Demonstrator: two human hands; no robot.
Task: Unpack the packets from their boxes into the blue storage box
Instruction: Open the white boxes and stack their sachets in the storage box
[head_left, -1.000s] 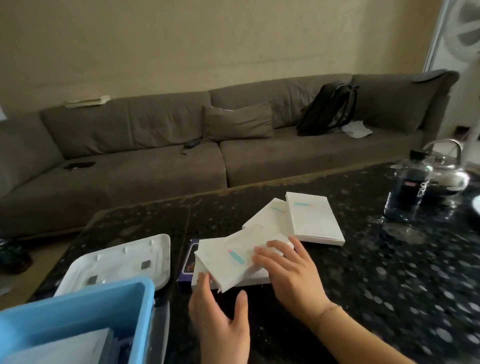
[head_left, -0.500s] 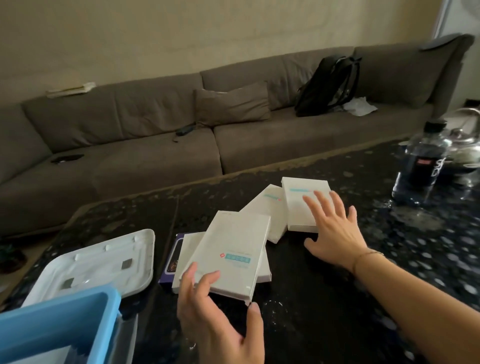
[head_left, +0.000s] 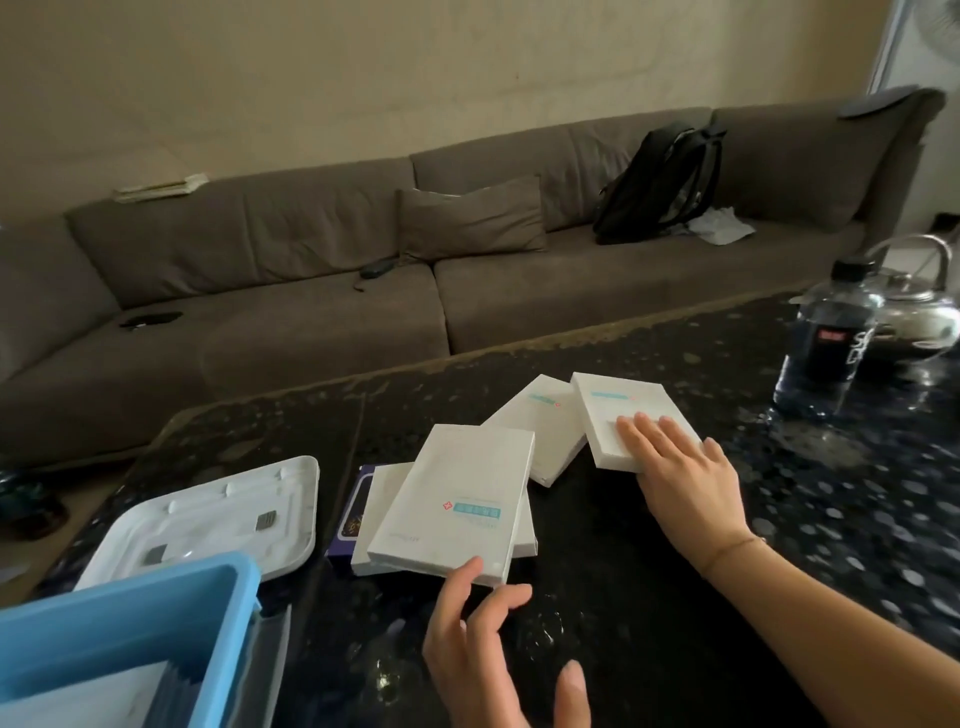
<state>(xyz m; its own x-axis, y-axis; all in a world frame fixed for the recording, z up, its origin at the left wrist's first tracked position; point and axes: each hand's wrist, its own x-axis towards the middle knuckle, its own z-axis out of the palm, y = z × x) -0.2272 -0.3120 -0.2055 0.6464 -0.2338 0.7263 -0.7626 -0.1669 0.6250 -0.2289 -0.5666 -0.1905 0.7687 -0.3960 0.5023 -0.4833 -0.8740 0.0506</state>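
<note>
Several flat white boxes lie on the dark speckled table (head_left: 675, 597). The nearest white box (head_left: 457, 499) rests tilted on another white box (head_left: 379, 519) and a purple box (head_left: 349, 512). My left hand (head_left: 493, 649) has its fingers spread, fingertips touching the near edge of that top box. My right hand (head_left: 680, 467) lies flat with straight fingers on the far right white box (head_left: 618, 415). A further white box (head_left: 545, 436) lies between the two. The blue storage box (head_left: 130, 623) stands at the bottom left, with white packets (head_left: 88, 696) inside.
A white lid (head_left: 218, 519) lies upside down beside the blue box. A dark water bottle (head_left: 826, 338) and a metal kettle (head_left: 919, 306) stand at the table's right. A brown sofa (head_left: 311, 291) with a black backpack (head_left: 665, 182) runs behind.
My right hand left the near box and reached right onto the far white box. My left hand let the top box down onto the stack and now only touches its edge.
</note>
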